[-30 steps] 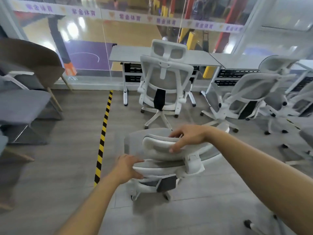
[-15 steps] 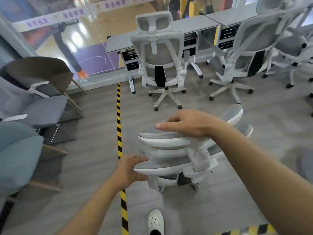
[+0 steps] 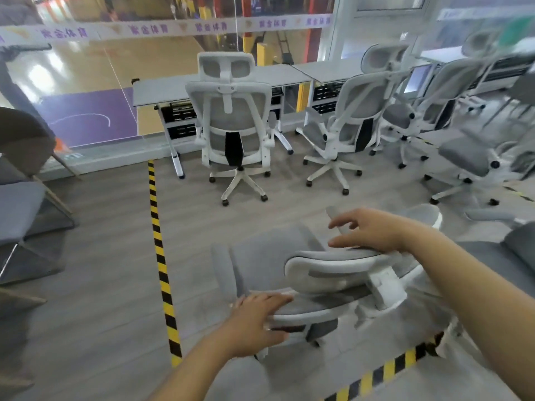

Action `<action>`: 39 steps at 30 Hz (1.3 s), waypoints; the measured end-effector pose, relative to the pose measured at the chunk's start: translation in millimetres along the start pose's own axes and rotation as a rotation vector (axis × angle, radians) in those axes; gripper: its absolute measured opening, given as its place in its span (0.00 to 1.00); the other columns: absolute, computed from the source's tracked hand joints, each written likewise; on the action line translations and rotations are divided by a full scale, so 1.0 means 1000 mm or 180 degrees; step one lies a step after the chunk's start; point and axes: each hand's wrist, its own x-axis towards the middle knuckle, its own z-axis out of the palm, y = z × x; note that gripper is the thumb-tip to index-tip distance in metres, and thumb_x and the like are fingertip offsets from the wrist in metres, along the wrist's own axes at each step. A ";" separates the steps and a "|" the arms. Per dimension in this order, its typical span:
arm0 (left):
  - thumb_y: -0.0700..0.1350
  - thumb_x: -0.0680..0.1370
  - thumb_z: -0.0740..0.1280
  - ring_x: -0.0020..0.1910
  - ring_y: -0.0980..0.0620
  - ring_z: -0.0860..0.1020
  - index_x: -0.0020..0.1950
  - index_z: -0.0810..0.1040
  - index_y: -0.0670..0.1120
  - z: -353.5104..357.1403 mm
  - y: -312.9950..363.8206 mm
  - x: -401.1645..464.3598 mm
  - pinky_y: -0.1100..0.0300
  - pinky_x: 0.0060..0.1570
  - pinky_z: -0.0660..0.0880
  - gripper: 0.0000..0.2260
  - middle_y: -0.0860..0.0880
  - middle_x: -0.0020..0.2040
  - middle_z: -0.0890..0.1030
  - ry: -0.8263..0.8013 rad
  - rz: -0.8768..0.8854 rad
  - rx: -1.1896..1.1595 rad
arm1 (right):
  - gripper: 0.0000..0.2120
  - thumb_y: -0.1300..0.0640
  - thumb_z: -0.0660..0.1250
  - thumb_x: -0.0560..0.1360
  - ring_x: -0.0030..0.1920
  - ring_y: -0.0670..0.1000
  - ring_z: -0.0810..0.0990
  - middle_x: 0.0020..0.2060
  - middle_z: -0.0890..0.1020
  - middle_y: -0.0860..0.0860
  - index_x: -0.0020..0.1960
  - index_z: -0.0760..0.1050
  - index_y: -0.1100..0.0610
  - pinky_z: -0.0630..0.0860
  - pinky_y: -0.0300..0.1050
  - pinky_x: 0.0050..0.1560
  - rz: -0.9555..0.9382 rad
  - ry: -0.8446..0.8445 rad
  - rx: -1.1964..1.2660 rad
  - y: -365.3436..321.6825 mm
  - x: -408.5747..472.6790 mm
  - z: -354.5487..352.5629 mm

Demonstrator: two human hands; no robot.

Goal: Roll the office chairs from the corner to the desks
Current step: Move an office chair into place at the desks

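Hands steer the grey mesh office chair with white frame (image 3: 333,273) from behind, so it can be pushed over the grey wood-look floor (image 3: 101,285) toward the tables. The left hand (image 3: 254,322) lies on the backrest's top edge, fingers nearly straight, pressing rather than gripping. The right hand (image 3: 373,230) hovers above the headrest, fingers loosely spread, holding nothing. This chair stands beside the yellow-black floor tape (image 3: 159,250), well short of the long grey table (image 3: 162,89), where another white chair (image 3: 231,123) is already parked.
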 end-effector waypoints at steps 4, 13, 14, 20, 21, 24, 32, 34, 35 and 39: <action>0.52 0.77 0.69 0.73 0.61 0.58 0.75 0.61 0.62 -0.046 -0.033 -0.034 0.70 0.66 0.55 0.29 0.62 0.74 0.60 0.0168 0.0097 -0.0887 | 0.28 0.35 0.68 0.72 0.68 0.48 0.72 0.68 0.74 0.44 0.69 0.72 0.44 0.68 0.46 0.67 -0.0051 0.0433 -0.0009 -0.073 0.021 0.021; 0.56 0.77 0.68 0.76 0.55 0.57 0.74 0.59 0.65 -0.185 -0.180 -0.081 0.54 0.71 0.59 0.28 0.58 0.77 0.57 0.1029 -0.0276 -0.1183 | 0.25 0.42 0.69 0.75 0.68 0.39 0.69 0.67 0.72 0.37 0.70 0.70 0.42 0.66 0.43 0.69 -0.0212 0.0949 0.1133 -0.211 0.068 0.116; 0.56 0.77 0.68 0.76 0.55 0.57 0.74 0.59 0.66 -0.197 -0.193 -0.076 0.53 0.71 0.59 0.28 0.58 0.78 0.57 0.1044 -0.0314 -0.1207 | 0.24 0.44 0.70 0.74 0.68 0.40 0.69 0.67 0.72 0.38 0.69 0.71 0.42 0.67 0.44 0.69 -0.0119 0.1003 0.1217 -0.213 0.079 0.116; 0.56 0.77 0.68 0.76 0.55 0.54 0.75 0.56 0.66 -0.275 -0.276 -0.011 0.53 0.72 0.57 0.30 0.59 0.77 0.55 0.0938 -0.0439 -0.1227 | 0.21 0.49 0.72 0.74 0.67 0.43 0.72 0.64 0.76 0.42 0.67 0.74 0.42 0.70 0.46 0.66 0.0293 0.1368 0.1601 -0.211 0.193 0.094; 0.55 0.77 0.68 0.76 0.56 0.54 0.75 0.56 0.66 -0.289 -0.292 0.002 0.53 0.72 0.57 0.30 0.59 0.77 0.55 0.0952 -0.0518 -0.1217 | 0.22 0.49 0.72 0.74 0.67 0.43 0.71 0.65 0.76 0.43 0.67 0.74 0.42 0.70 0.47 0.67 0.0329 0.1406 0.1653 -0.212 0.221 0.093; 0.57 0.76 0.69 0.75 0.57 0.56 0.74 0.59 0.66 -0.332 -0.333 0.038 0.52 0.71 0.59 0.29 0.60 0.76 0.57 0.1052 -0.0802 -0.1432 | 0.24 0.50 0.72 0.74 0.69 0.46 0.70 0.67 0.75 0.44 0.69 0.72 0.44 0.68 0.51 0.69 0.0363 0.1508 0.1898 -0.227 0.307 0.091; 0.61 0.73 0.70 0.75 0.59 0.57 0.71 0.60 0.70 -0.445 -0.409 0.099 0.56 0.67 0.62 0.30 0.64 0.75 0.59 0.1387 -0.1163 -0.1820 | 0.30 0.46 0.72 0.74 0.74 0.45 0.63 0.72 0.66 0.42 0.74 0.66 0.44 0.61 0.42 0.70 0.0281 0.0889 0.2389 -0.328 0.488 0.092; 0.60 0.73 0.71 0.76 0.58 0.57 0.71 0.61 0.69 -0.474 -0.440 0.115 0.55 0.67 0.62 0.30 0.62 0.75 0.60 0.1463 -0.1228 -0.1911 | 0.32 0.46 0.72 0.74 0.74 0.45 0.62 0.73 0.66 0.43 0.75 0.64 0.45 0.60 0.40 0.68 0.0241 0.0848 0.2352 -0.348 0.530 0.078; 0.61 0.73 0.71 0.76 0.57 0.57 0.71 0.62 0.69 -0.488 -0.457 0.124 0.54 0.67 0.62 0.30 0.62 0.75 0.60 0.1488 -0.1247 -0.1900 | 0.33 0.46 0.72 0.74 0.74 0.45 0.62 0.73 0.66 0.43 0.75 0.64 0.45 0.60 0.39 0.68 0.0229 0.0884 0.2296 -0.357 0.553 0.069; 0.58 0.74 0.71 0.75 0.56 0.57 0.73 0.61 0.65 -0.549 -0.532 0.175 0.54 0.68 0.61 0.31 0.61 0.76 0.58 0.1499 -0.1142 -0.1903 | 0.33 0.45 0.72 0.73 0.74 0.45 0.61 0.74 0.65 0.44 0.75 0.64 0.44 0.59 0.42 0.71 0.0362 0.1152 0.2062 -0.382 0.640 0.031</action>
